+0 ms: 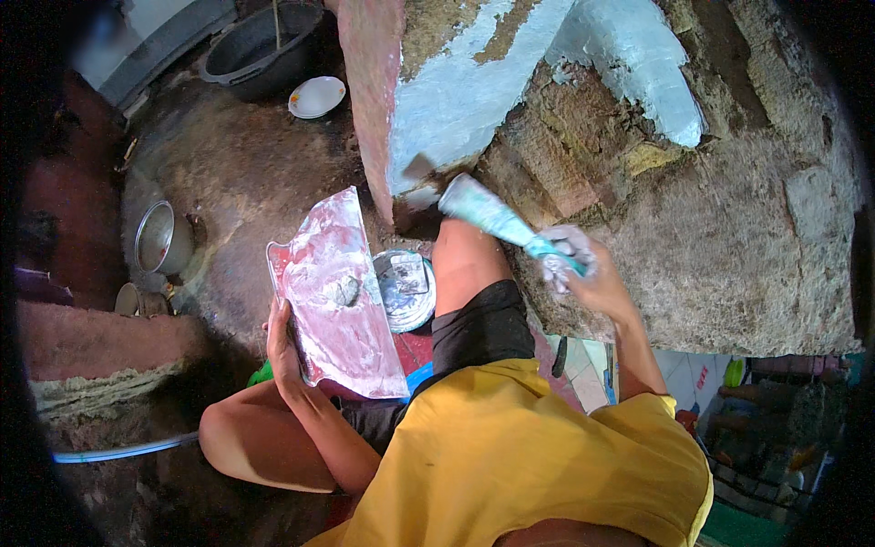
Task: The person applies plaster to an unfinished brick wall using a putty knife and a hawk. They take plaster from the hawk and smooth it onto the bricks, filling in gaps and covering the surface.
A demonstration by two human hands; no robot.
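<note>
My left hand [285, 351] grips the edge of a red board [333, 246] smeared with white paste, and a lump of putty [343, 291] sits on it. In my right hand [583, 272], whose fingers are coated white, is a putty knife [488, 214] with a turquoise handle. Its wide end points up and left, close to the lower edge of a wall corner [456, 114] coated pale white. A round tub [406, 314] with white paste and a small flat piece on top stands between the board and my right knee, partly hidden by the board.
A rough, bare block [711, 246] fills the right side, with a white patch [643, 68] above. On the floor at left are a large dark basin [264, 55], a white plate [317, 97] and a metal pot [164, 239]. A pale hose [128, 451] lies lower left.
</note>
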